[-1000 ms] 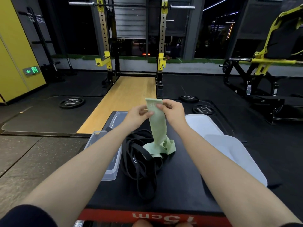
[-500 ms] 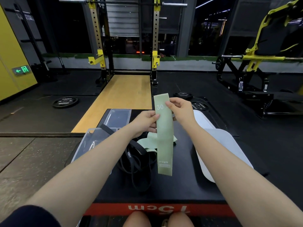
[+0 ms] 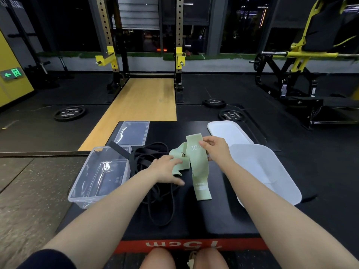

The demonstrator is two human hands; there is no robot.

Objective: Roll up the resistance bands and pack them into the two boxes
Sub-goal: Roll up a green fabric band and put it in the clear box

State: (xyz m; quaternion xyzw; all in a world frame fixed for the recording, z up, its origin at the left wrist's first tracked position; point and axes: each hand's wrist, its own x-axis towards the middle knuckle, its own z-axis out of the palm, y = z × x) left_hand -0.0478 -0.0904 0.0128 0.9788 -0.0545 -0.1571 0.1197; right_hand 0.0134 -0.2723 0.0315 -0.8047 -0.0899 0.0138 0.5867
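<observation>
Resistance band, pale green (image 3: 198,171), lay draped on the black table (image 3: 213,220), top end pinched in the right hand (image 3: 215,150) grip. Left hand (image 3: 167,167), fingers relaxed and wide, rested on a second green band (image 3: 179,162). Clear box (image 3: 101,173) sat empty at 9 o'clock. Step: rolling not yet begun; next needs a tight roll from one end.

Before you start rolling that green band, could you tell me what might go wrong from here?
The right hand pinches only the top of the green band, so it could slip loose. The left hand rests on other green bands beside the black bands, which might tangle together.
</observation>
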